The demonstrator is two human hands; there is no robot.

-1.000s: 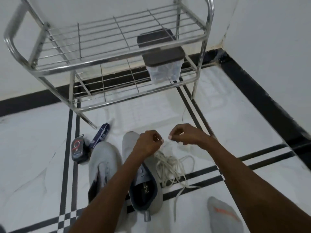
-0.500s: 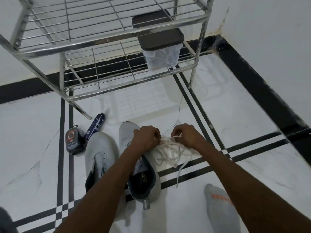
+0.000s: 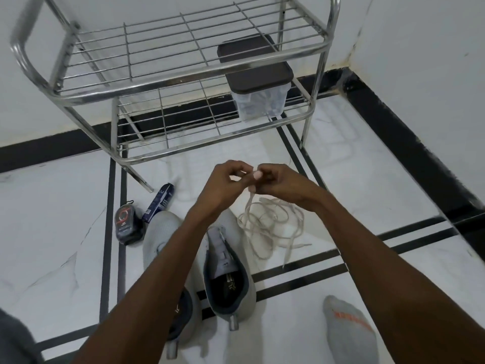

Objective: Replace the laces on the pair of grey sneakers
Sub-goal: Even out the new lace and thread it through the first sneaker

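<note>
We pinch one lace end above the floor, just beyond the sneakers.

Fingers of our left hand (image 3: 223,181) and right hand (image 3: 275,181) meet on the lace (image 3: 270,224), which trails down-right to its heap; the right sneaker (image 3: 228,271) lies near-left, heel towards us.

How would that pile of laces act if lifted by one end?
Probably floppy: the laces lie in loose loops on the floor. Likely light, since both hands, left and right, pinch a strand with fingertips. The tangled loops may snag and trail.
</note>
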